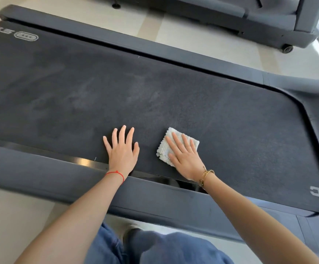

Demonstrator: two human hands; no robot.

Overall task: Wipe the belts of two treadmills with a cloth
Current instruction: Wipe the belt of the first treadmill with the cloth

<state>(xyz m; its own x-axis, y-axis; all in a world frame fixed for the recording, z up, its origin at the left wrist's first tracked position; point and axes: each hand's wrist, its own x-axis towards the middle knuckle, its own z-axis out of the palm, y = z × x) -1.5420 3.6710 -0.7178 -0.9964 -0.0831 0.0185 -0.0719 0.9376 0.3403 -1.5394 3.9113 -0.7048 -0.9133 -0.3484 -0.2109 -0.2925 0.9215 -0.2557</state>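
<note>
The person knelt beside a long dark belt of a treadmill. Both hands lay flat on the belt near its close edge.

The left hand was spread wide open, fingers straight, palm down on the bare belt. It held nothing. A thin red string went round that wrist.

The right hand was open too, with straight fingers pressing down on a small white cloth. The cloth was folded into a square and lay flat on the belt, just beside the left hand but not touching it. Part of the cloth stuck out past the fingers on the far side and toward the left hand. A gold bracelet sat on the right wrist.

The belt looked dusty, with pale smudges across its middle, well away from the cloth. A grey side rail ran along the close edge of the belt, under both arms. Another rail ran along the far edge.

A second treadmill stood farther back on the pale floor, with a small black wheel at its corner. The person's blue jeans showed at the bottom.
</note>
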